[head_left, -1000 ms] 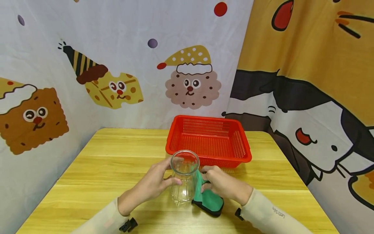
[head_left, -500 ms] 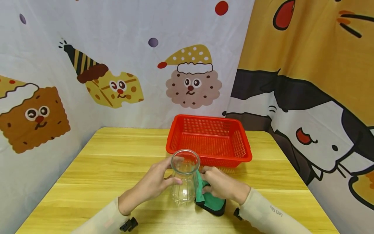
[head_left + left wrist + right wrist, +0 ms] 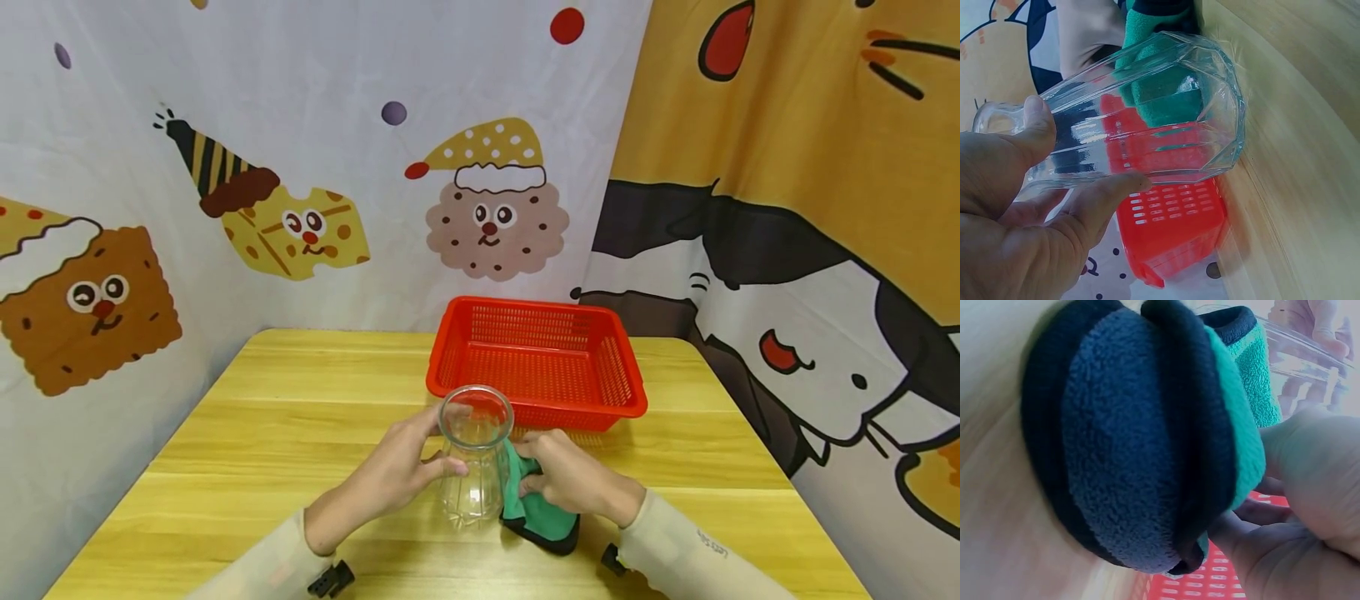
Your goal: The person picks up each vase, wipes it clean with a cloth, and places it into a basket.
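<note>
A clear glass vase with a round rim and faceted sides stands upright near the table's front. My left hand holds it from the left, thumb on the near side and fingers round the far side. On the vase's right, my right hand grips a bunched cleaning cloth, green with a dark edge. The right wrist view shows the cloth's fuzzy dark-blue other side folded over. Through the glass in the left wrist view, the green cloth shows right at the vase's far wall.
A red plastic basket with perforated walls stands just behind the vase and the right hand. Everything sits on a light wood-grain table. Behind it hangs a cartoon-printed curtain, with a yellow one at the right.
The cloth has shifted slightly to the right along with small movement of my right hand. My left hand and the vase have stayed in place.
</note>
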Available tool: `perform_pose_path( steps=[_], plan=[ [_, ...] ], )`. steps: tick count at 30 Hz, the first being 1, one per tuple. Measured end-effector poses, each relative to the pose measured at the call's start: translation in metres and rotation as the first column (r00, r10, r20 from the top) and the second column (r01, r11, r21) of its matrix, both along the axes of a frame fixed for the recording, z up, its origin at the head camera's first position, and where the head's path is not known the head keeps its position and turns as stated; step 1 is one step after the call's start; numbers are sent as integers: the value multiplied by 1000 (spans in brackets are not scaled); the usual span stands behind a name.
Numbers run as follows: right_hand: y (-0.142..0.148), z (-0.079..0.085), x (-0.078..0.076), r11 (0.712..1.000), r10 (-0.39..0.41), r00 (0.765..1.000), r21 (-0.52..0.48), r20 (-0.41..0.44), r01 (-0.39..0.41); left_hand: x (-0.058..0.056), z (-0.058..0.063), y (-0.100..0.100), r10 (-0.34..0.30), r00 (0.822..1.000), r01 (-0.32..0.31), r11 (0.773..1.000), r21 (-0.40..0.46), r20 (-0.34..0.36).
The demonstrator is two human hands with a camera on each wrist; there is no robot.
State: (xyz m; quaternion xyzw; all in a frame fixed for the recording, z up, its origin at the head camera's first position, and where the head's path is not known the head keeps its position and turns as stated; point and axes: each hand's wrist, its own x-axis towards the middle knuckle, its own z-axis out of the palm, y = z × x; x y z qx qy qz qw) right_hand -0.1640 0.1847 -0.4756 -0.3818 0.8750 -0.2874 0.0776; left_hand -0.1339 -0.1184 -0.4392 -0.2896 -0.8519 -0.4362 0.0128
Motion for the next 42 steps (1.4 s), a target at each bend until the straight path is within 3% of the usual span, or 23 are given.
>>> perform_pose_path(
  steps=[11,28,32,33,35,39,40,42],
  plan=[
    [1,-2,3,992,-48,995,-111,83,57,0,-3,0,3,1000,-4,1000,-10,-11],
    [4,2,7,975,-66,994,-205,84,82,0,-3,-1,-7,1000,7,1000,-9,-28],
    [4,5,8,971,-65,996,-228,63,78,-2,-8,-3,-35,997,37,999,31,-63],
    [4,6,8,970,-66,996,-232,52,76,-14,-30,-6,-50,994,55,997,50,-99],
    [4,9,9,969,-67,997,-238,28,72,-15,-32,-7,-64,991,72,995,67,-120],
    [4,14,11,965,-75,997,-254,-23,67,-12,-26,-4,-45,995,49,998,42,-88],
    [4,15,12,963,-76,997,-261,-30,66,0,-4,-1,-29,998,30,999,23,-50],
    [4,18,12,959,-81,996,-275,-42,66,2,-1,1,-11,1000,11,1000,-1,-26]
  ],
)
